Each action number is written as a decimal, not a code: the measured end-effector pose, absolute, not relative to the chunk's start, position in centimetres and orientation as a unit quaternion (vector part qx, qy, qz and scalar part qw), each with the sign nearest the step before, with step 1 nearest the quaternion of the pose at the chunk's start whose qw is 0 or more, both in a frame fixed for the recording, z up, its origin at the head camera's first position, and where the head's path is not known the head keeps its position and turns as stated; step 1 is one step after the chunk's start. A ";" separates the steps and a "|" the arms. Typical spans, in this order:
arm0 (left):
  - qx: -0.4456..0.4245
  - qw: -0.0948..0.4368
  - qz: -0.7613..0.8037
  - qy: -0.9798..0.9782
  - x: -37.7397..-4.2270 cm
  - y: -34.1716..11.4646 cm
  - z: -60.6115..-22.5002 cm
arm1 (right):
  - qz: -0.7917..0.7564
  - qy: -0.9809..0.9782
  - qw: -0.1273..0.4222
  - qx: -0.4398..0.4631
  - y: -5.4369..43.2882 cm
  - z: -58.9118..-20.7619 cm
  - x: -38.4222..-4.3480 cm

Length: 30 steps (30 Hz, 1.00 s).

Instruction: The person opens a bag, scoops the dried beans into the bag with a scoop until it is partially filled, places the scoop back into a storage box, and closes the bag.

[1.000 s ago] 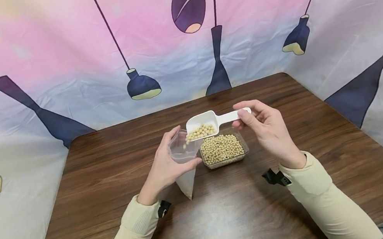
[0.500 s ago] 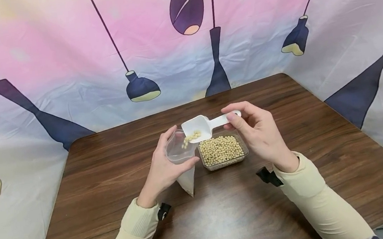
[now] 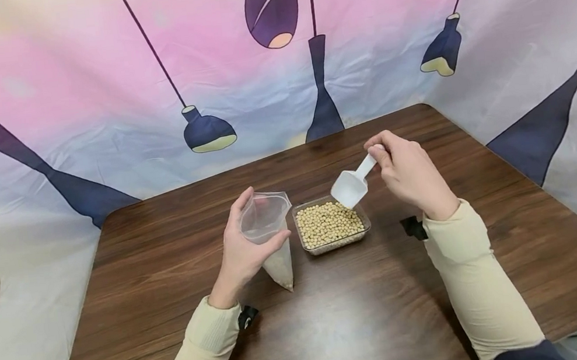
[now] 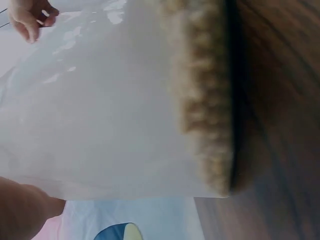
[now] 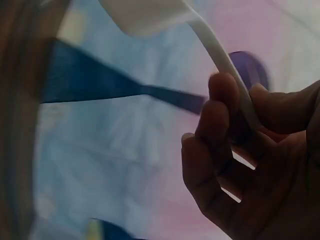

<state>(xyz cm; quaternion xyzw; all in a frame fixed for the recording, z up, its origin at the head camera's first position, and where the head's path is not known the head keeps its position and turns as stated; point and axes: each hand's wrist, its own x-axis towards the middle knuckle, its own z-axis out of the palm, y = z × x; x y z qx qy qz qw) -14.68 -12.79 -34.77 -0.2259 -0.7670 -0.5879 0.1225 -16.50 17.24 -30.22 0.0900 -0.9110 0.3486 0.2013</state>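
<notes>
A translucent plastic bag [image 3: 278, 263] stands with its mouth spread wide, and my left hand [image 3: 240, 252] grips it round the upper part, thumb in front. Soybeans [image 4: 207, 110] lie along the bag's bottom in the left wrist view. My right hand [image 3: 409, 173] pinches the handle end of a white scoop [image 3: 350, 188] between thumb and fingers. No beans show in the scoop, which tilts down over the right back part of a clear container [image 3: 338, 246] of soybeans [image 3: 327, 223]. The right wrist view shows the thumb and forefinger on the handle [image 5: 217, 52].
The container and bag are side by side on a dark wood table [image 3: 170, 263]. A cloth backdrop [image 3: 117, 104] printed with lamps hangs behind the table's far edge and along the sides. Black straps [image 3: 247, 316] sit at both wrists.
The last soybeans have slid from the scoop into the bag. My right hand has then carried the scoop right, over the container, tipping its front downward. My left hand still holds the bag.
</notes>
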 end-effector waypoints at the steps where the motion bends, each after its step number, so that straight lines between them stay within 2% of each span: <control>1: -0.230 0.128 -0.589 -0.764 -14.8 -12.8 -34.9 | 0.344 -0.918 0.177 0.085 17.6 -30.7 -17.0; 4: -0.243 0.139 -0.590 -0.757 -15.0 -12.8 -35.3 | 0.350 -0.923 0.134 0.080 18.4 -31.9 -18.4; 10: -0.264 0.147 -0.594 -0.746 -15.1 -12.5 -35.8 | 0.372 -0.917 0.113 0.083 18.6 -33.6 -19.9; 15: -0.268 0.146 -0.598 -0.741 -15.7 -12.6 -36.9 | 0.394 -0.914 0.072 0.068 18.9 -34.4 -20.6; 22: -0.274 0.152 -0.597 -0.739 -17.0 -13.2 -38.8 | 0.438 -0.896 -0.018 0.066 19.1 -35.9 -21.5; 30: -0.271 0.145 -0.608 -0.732 -16.5 -13.2 -38.1 | 0.509 -0.850 -0.123 0.060 18.8 -38.1 -22.8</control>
